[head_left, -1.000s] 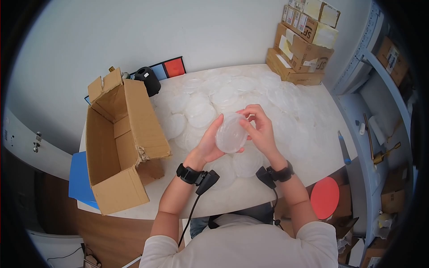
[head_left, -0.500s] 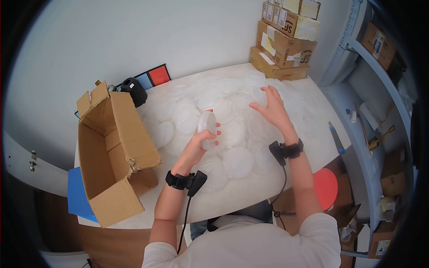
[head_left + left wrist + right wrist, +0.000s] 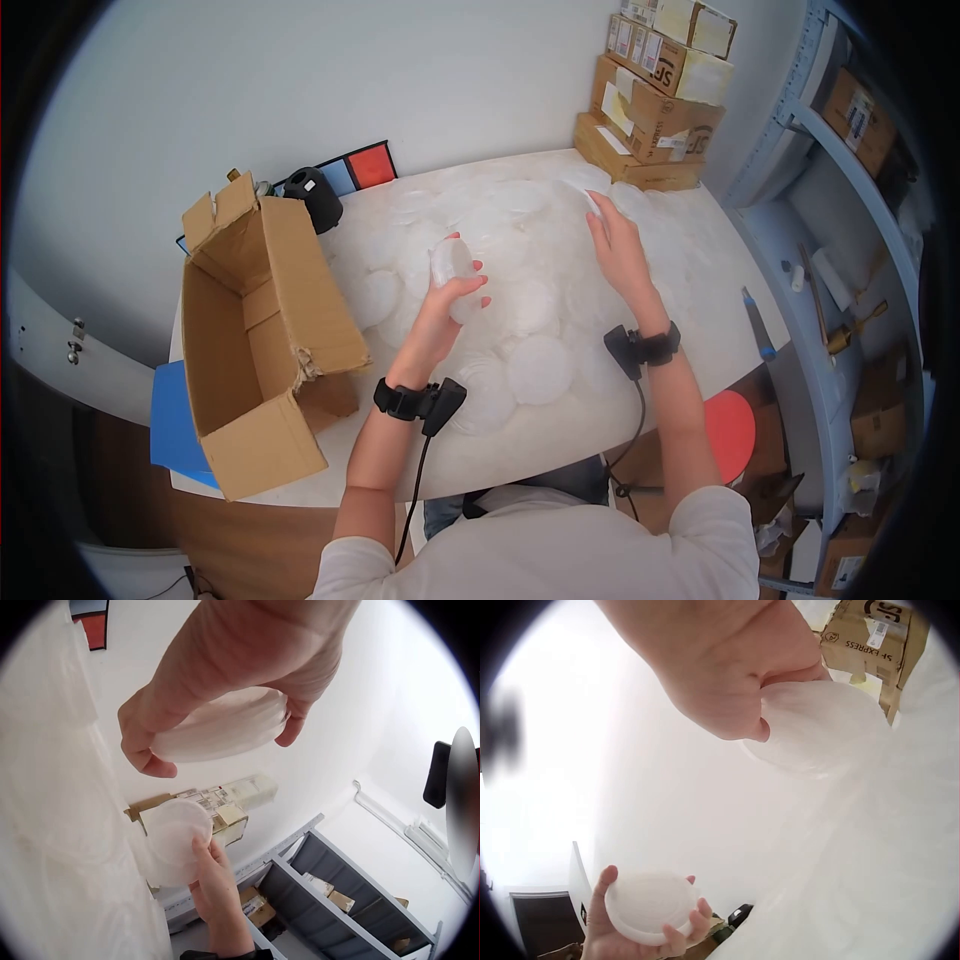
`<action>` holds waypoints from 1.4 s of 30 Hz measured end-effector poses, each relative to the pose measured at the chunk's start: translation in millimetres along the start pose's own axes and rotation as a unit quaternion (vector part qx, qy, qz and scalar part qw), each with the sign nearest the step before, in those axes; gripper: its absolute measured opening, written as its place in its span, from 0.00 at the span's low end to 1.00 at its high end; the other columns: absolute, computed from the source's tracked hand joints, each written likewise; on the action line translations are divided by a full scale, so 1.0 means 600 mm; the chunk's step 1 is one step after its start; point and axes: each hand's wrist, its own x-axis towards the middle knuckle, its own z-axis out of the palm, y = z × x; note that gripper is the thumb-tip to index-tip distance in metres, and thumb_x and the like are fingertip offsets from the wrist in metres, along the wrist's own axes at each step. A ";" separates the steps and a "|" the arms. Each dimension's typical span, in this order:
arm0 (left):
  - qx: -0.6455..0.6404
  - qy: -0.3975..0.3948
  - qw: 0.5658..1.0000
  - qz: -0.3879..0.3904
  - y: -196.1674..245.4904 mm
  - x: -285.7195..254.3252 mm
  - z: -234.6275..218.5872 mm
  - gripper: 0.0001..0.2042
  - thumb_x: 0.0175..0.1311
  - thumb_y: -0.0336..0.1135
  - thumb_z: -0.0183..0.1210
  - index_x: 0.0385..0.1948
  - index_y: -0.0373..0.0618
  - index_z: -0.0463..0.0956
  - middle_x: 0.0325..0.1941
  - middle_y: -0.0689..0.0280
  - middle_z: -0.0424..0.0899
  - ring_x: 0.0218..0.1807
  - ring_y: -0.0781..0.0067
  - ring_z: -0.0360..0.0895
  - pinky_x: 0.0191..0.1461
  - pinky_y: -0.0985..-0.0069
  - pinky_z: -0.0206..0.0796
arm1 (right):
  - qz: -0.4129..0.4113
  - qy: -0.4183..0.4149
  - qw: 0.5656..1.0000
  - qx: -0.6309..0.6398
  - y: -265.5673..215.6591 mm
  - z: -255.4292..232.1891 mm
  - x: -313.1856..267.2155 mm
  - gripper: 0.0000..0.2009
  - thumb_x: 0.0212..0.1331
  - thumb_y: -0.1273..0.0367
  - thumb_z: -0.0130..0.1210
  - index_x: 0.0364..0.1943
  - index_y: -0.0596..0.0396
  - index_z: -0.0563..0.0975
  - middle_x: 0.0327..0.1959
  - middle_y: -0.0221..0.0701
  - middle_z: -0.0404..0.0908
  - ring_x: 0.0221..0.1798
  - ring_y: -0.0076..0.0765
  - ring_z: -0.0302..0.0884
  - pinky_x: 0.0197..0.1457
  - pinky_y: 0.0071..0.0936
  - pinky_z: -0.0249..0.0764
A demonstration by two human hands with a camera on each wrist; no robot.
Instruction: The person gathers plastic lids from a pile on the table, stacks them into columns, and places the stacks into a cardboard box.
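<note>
Over the middle of the table, the left hand (image 3: 440, 312) grips a small stack of translucent round discs (image 3: 452, 262); in the left wrist view the fingers curl round the stack (image 3: 225, 727). Farther back on the right, the right hand (image 3: 622, 252) pinches another translucent disc by its edge, thumb on one face; this disc shows in the right wrist view (image 3: 825, 727) and the left wrist view (image 3: 178, 834). Many similar discs (image 3: 540, 370) lie overlapping on the white table (image 3: 400, 470) beneath both hands.
An open cardboard box (image 3: 215, 350) stands at the table's left, with a black object (image 3: 315, 200) behind it. Stacked cartons (image 3: 655, 110) stand at the back right. A blue-handled tool (image 3: 758, 325) lies near the right edge, beside grey shelving (image 3: 870, 180).
The right hand has left the left hand's discs, moved to the back right and taken hold of a disc there. The left hand has moved left, keeping its stack.
</note>
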 end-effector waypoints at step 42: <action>0.031 -0.194 0.980 0.033 -0.011 -0.006 0.009 0.43 0.50 0.48 0.61 0.64 0.56 0.41 0.62 0.64 0.53 0.65 0.66 0.50 0.64 0.67 0.47 | -0.169 -0.137 0.948 0.234 -0.074 0.067 -0.089 0.40 0.30 0.66 0.69 0.54 0.51 0.62 0.56 0.39 0.57 0.60 0.46 0.57 0.60 0.36 0.59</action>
